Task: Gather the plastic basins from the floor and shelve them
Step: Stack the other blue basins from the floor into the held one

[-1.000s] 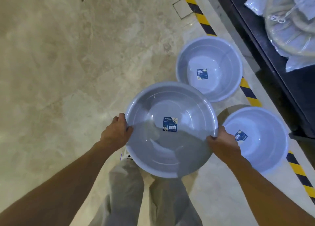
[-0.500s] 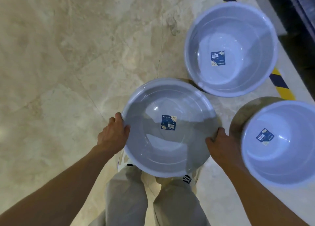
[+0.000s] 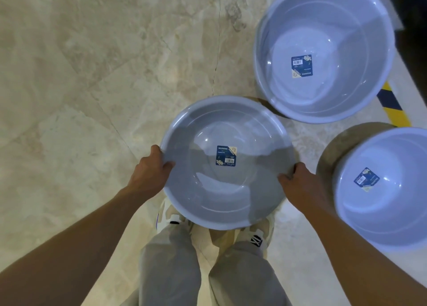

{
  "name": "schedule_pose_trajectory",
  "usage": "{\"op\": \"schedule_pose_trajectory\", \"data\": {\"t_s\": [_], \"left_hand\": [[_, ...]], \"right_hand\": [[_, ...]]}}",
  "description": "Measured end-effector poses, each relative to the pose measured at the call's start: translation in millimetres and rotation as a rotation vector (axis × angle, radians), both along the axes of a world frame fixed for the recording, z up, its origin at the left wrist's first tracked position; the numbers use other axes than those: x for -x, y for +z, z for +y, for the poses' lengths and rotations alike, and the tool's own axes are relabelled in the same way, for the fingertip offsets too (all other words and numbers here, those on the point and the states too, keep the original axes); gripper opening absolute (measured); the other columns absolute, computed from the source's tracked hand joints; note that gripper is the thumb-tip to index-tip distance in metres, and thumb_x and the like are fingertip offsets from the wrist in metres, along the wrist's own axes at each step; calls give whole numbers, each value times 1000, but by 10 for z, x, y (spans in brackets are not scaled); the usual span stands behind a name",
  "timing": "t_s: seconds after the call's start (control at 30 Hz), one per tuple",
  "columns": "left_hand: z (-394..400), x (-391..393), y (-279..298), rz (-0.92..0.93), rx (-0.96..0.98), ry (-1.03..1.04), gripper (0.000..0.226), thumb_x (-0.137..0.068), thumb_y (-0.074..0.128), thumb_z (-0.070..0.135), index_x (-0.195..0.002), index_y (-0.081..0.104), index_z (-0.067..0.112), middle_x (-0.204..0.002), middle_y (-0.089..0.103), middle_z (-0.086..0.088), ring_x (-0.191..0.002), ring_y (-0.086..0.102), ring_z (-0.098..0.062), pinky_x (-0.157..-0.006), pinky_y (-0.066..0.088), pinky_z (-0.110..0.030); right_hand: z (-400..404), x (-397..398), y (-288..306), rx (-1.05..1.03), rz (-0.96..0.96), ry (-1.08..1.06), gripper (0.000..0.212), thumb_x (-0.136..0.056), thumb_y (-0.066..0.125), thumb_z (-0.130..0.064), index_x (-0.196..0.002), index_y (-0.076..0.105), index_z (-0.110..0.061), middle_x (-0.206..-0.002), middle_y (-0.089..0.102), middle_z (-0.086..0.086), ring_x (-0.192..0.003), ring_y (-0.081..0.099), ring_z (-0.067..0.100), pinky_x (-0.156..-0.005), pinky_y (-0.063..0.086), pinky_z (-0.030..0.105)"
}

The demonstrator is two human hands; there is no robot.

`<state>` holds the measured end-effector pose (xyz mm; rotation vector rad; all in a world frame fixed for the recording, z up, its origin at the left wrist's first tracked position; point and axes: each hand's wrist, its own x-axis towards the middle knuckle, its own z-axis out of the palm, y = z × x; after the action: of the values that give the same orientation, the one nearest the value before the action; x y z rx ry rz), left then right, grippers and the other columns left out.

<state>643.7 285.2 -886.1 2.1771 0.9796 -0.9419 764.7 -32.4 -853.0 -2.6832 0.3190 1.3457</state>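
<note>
A grey-blue plastic basin (image 3: pixel 201 190) with a blue label inside is low over the floor, just in front of my feet. My left hand (image 3: pixel 150 169) grips its left rim and my right hand (image 3: pixel 298 183) grips its right rim. A second basin (image 3: pixel 288 23) stands on the floor at the upper right. A third basin (image 3: pixel 392 218) sits at the right edge, partly cut off by the frame. Both have the same blue label inside.
The floor is beige marble tile (image 3: pixel 80 74). A yellow and black hazard stripe (image 3: pixel 392 107) runs on the floor between the two standing basins. My legs and shoes (image 3: pixel 256 236) are directly below the held basin. A dark shelf base edge shows at the top right corner.
The view has tilted down and closer to the floor, so all basins look larger. The held basin has come lower, near my shoes. Both hands keep their grip on its rim.
</note>
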Motion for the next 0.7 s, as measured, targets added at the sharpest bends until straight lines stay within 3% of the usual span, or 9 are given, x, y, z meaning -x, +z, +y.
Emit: {"op": "schedule_pose_trajectory", "data": {"t_s": [0.1,0.2,0.33,0.4,0.53,0.7], "left_hand": [[58,76,262,-5,-13,22,32,-97,59,36,-96,37,13,-75,55,-7,-63,58,-31,-60,48,-41],[135,75,636,3,14,20,34,-96,61,38,-96,39,12,-80,65,-16,-69,66,-41,-71,56,-51],[244,-188,1290,-73,10,-4,36,-95,62,39,-96,40,11,-80,67,-19,-67,67,-42,-70,57,-50],[314,-392,1676,-117,1,-38,36,-95,62,40,-93,40,11,-80,67,-19,-67,67,-41,-70,56,-50],[431,-831,2574,-233,-7,-76,38,-95,63,42,-89,41,12,-75,67,-18,-68,67,-42,-70,55,-50],[499,-1269,3833,-406,8,-44,34,-93,65,39,-92,47,10,-70,67,-13,-59,67,-35,-61,55,-45]], "right_hand": [[25,12,210,-40,-3,0,31,-96,53,-37,-113,49,-11,-98,65,11,-86,64,35,-81,57,48],[43,-23,532,-35,-21,2,31,-95,54,-38,-112,51,-12,-92,62,5,-86,62,32,-76,53,41],[58,-179,1149,-38,-114,-42,23,-93,55,-35,-101,50,-15,-74,44,-7,-74,51,27,-63,38,34],[91,-315,1522,-58,-147,-74,20,-91,54,-33,-99,51,-15,-78,52,-1,-73,54,27,-61,41,35],[138,-636,2375,-98,-229,-94,28,-90,52,-40,-101,54,-14,-96,65,12,-87,60,38,-74,50,41],[111,-907,3603,-179,-378,-189,23,-88,53,-46,-89,51,-23,-81,66,2,-76,63,32,-63,46,35]]}}
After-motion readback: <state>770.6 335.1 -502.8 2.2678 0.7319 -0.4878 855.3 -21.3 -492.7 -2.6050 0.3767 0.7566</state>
